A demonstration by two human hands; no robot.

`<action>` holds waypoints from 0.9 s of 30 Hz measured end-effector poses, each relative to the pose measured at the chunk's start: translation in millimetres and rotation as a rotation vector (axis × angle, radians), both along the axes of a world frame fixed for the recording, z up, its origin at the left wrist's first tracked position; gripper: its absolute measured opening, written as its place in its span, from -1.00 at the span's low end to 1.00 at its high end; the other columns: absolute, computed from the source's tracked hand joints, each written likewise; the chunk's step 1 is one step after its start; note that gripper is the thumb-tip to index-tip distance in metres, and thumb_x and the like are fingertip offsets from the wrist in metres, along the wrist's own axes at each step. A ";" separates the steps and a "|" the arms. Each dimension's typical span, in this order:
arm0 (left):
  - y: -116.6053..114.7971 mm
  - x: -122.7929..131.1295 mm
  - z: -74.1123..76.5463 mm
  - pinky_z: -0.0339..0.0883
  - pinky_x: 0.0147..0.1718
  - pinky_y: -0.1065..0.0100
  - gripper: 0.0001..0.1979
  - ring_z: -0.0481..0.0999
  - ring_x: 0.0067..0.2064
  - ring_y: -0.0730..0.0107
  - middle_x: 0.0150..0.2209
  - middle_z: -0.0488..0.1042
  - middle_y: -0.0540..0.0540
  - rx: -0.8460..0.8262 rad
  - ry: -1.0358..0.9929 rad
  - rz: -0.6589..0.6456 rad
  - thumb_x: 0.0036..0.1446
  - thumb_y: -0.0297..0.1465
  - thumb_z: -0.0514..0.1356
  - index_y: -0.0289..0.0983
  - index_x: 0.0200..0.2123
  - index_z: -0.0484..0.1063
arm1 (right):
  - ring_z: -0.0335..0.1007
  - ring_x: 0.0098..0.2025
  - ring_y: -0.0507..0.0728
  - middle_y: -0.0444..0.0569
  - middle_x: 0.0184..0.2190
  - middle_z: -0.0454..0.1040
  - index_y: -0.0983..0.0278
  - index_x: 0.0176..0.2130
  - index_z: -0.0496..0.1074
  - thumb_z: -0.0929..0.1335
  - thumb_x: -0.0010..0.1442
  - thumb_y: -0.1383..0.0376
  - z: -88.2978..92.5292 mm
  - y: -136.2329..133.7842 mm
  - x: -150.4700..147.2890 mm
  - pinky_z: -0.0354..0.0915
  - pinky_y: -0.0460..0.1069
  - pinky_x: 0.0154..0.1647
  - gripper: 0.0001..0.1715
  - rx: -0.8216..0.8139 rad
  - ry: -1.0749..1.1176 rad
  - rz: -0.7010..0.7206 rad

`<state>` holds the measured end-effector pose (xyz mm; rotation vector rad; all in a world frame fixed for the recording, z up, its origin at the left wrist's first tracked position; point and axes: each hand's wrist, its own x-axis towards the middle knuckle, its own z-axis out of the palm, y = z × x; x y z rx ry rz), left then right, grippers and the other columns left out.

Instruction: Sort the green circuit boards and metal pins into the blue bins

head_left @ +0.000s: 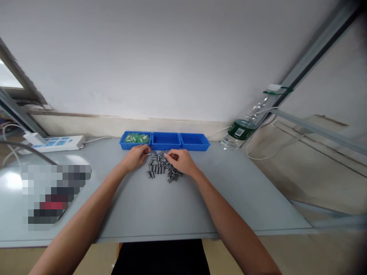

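Many small grey metal cylinders [158, 169] lie in a loose pile on the grey table. At the pile's upper left, my left hand [137, 157] is closed, its fingertips pinching a small metal cylinder [148, 154] just in front of the left blue bin. My right hand [181, 160] rests over the pile's right side with thumb and fingers pinched together; what they hold is too small to make out. Behind the hands stand three joined blue bins. Green and whitish pieces [137, 138] lie in the left bin [122, 143]; the middle bin [166, 140] and right bin [195, 141] show bare bottoms.
A white power strip [64, 143] with a plug and cables is at the back left. A pixelated dark object [61, 191] lies on the left of the table [155, 214]. At the back right, a clear bottle [242, 128] leans by a metal frame, near white cables.
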<state>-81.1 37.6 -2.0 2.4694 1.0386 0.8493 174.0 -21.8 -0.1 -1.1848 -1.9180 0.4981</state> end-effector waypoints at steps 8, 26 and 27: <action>-20.3 24.2 17.1 0.56 -0.09 0.23 -0.72 0.61 -0.24 0.34 -0.28 0.53 -0.06 -0.212 -0.485 -0.144 0.14 -0.27 0.39 -0.24 -0.24 0.37 | 0.59 -0.31 0.13 -0.05 -0.36 0.64 0.21 -0.02 0.57 0.48 0.15 0.15 -4.6 1.9 -18.9 0.49 0.02 -0.20 -0.60 -0.226 0.426 0.154; 1.2 9.7 -17.1 0.46 0.17 0.05 -0.56 0.57 0.11 0.09 0.05 0.62 -0.22 0.100 0.224 -0.042 0.23 -0.57 0.03 -0.26 0.05 0.59 | 0.64 -0.05 0.24 0.09 0.08 0.60 0.20 0.09 0.54 0.46 0.08 0.24 -17.0 25.9 -2.9 0.55 0.14 -0.02 -0.45 -0.257 0.737 -0.129; 3.5 7.6 -18.0 0.47 0.15 0.05 -0.57 0.58 0.09 0.07 0.03 0.63 -0.22 0.111 0.233 -0.022 0.22 -0.57 0.04 -0.26 0.02 0.61 | 0.64 -0.08 0.23 0.09 0.06 0.61 0.21 0.07 0.54 0.45 0.09 0.25 -15.5 24.8 -2.7 0.55 0.12 -0.06 -0.48 -0.265 0.733 -0.135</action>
